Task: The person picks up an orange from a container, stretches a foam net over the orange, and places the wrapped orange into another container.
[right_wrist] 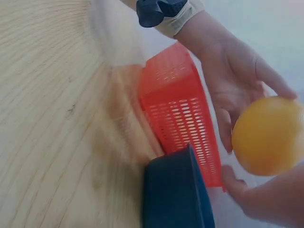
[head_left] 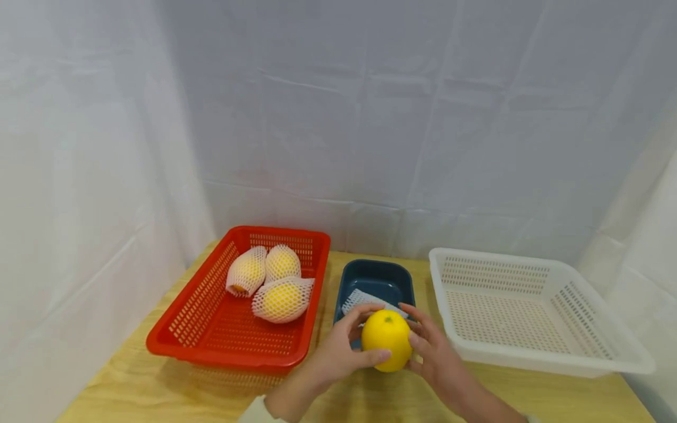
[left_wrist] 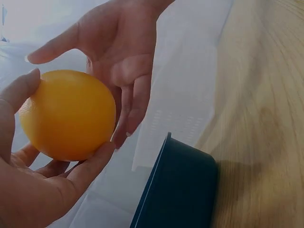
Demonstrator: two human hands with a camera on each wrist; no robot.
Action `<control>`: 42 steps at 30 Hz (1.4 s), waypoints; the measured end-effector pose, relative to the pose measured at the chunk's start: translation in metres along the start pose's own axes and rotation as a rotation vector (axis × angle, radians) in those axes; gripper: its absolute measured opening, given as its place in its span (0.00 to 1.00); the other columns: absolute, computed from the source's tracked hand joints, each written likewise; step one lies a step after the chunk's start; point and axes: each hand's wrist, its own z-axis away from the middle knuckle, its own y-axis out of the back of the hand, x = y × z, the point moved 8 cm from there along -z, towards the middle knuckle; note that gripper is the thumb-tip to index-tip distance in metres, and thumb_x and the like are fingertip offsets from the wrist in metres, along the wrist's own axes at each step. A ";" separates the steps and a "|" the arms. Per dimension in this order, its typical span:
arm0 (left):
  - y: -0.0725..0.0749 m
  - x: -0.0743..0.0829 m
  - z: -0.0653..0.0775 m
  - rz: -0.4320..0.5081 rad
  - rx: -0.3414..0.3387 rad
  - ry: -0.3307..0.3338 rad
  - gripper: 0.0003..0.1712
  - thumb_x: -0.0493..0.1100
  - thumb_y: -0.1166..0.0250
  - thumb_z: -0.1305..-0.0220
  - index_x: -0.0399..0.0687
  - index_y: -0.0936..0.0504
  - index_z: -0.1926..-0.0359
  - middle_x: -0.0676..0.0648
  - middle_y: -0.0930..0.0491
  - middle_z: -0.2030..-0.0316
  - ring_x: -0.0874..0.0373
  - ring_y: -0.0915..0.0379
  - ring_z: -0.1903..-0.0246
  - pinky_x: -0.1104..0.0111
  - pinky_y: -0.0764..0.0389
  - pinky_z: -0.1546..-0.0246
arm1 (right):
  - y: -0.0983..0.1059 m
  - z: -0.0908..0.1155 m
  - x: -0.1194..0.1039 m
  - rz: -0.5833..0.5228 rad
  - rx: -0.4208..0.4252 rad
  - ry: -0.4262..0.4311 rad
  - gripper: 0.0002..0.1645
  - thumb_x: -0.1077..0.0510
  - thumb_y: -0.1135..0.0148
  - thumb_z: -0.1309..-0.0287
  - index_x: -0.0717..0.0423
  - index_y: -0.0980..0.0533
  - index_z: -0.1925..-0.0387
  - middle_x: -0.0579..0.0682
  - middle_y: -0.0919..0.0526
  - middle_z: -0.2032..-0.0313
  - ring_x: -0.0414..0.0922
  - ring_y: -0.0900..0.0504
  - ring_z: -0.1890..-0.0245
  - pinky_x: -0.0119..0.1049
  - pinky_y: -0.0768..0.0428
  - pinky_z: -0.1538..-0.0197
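Observation:
A round yellow citrus fruit (head_left: pixel 388 341) is held up in front of the small dark blue tub (head_left: pixel 376 267). My left hand (head_left: pixel 338 352) grips it, thumb on the near side and fingers curled around it, as the left wrist view shows. On the fruit's other side is my right hand (head_left: pixel 436 358). In the left wrist view this hand (left_wrist: pixel 123 57) has its fingers fairly straight along the fruit (left_wrist: pixel 69 116) and its thumb lifted off. A white foam net sleeve (head_left: pixel 359 298) lies in the tub, partly hidden behind the hands.
On the left stands a red basket (head_left: pixel 211 352) holding three yellow fruits (head_left: pixel 282 299) in white foam nets. A white perforated basket (head_left: pixel 529 352) stands on the right. Both baskets and the tub rest on a wooden table (head_left: pixel 121 382), with white sheeting (head_left: pixel 338 117) behind and at the sides.

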 end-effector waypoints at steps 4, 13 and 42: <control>0.002 -0.005 0.005 -0.015 -0.019 0.015 0.35 0.48 0.28 0.42 0.59 0.33 0.35 0.49 0.30 0.39 0.50 0.32 0.46 0.56 0.23 0.47 | -0.007 0.000 0.007 -0.040 -0.152 0.023 0.37 0.54 0.49 0.29 0.57 0.52 0.26 0.64 0.45 0.31 0.47 0.28 0.44 0.43 0.24 0.43; 0.006 -0.014 0.009 -0.025 -0.032 0.071 0.34 0.51 0.29 0.42 0.61 0.32 0.36 0.50 0.30 0.40 0.50 0.32 0.44 0.52 0.26 0.44 | -0.007 -0.006 0.019 -0.007 -0.160 -0.021 0.39 0.57 0.44 0.31 0.64 0.50 0.28 0.65 0.41 0.32 0.48 0.27 0.45 0.42 0.22 0.45; 0.003 -0.080 0.019 0.009 -0.247 0.129 0.33 0.39 0.29 0.42 0.45 0.34 0.39 0.46 0.26 0.44 0.53 0.29 0.48 0.60 0.25 0.44 | -0.012 -0.011 0.083 0.233 -0.285 -0.123 0.45 0.52 0.28 0.46 0.62 0.38 0.32 0.58 0.29 0.39 0.52 0.24 0.45 0.43 0.22 0.44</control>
